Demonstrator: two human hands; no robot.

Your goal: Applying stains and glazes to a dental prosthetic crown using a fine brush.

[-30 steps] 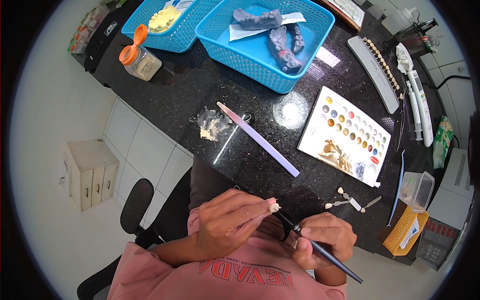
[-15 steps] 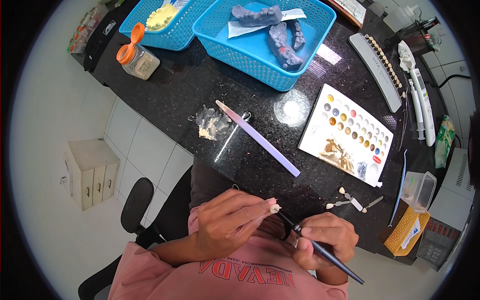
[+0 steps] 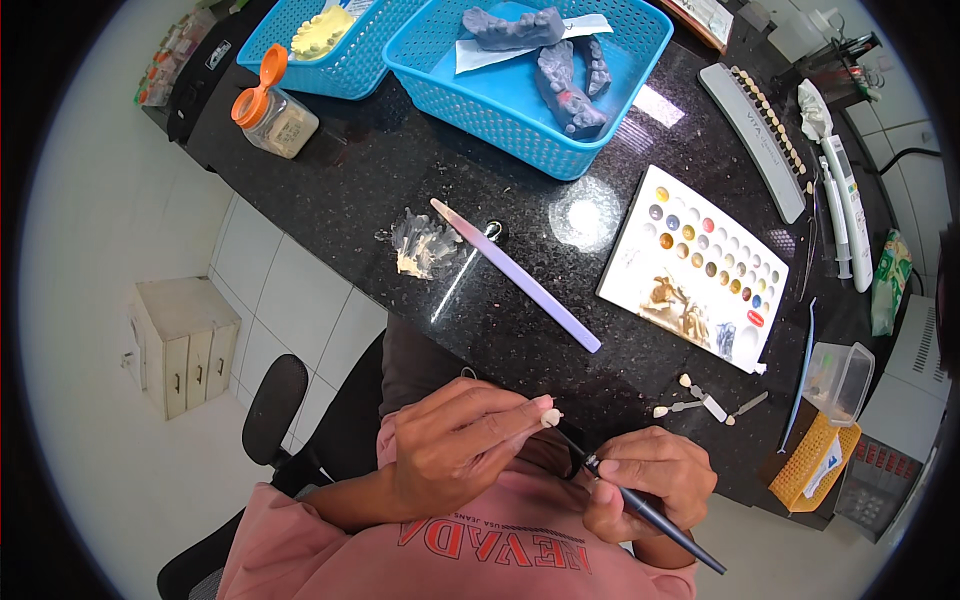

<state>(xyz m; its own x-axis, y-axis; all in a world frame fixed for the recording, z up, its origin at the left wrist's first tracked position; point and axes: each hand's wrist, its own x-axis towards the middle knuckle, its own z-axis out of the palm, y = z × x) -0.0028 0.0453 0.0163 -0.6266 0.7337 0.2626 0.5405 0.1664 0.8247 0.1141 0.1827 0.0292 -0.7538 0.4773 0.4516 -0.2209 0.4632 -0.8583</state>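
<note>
A small cream tooth crown (image 3: 550,418) is pinched between the fingertips of my left hand (image 3: 455,435), in front of my chest. My right hand (image 3: 655,478) grips a slim black-handled brush (image 3: 672,528) between thumb and fingers. The brush slants up and left, and its thin tip comes close to the crown; whether they touch cannot be told. Just beyond my right hand, tooth-shade tabs (image 3: 712,407) lie on the black counter. Farther off is a white palette (image 3: 690,270) with rows of coloured wells and brown smears.
A lilac file (image 3: 530,290) lies beside a smear of pale paste (image 3: 425,247). Blue baskets (image 3: 480,125) with dental models, an orange-capped jar (image 3: 285,130) and a shade guide (image 3: 755,140) stand along the back. At right are a blue stick (image 3: 798,375) and a yellow basket (image 3: 815,470).
The brush has shifted slightly, its tip now a little lower beside the crown. My right hand moved barely with it. My left hand looks still.
</note>
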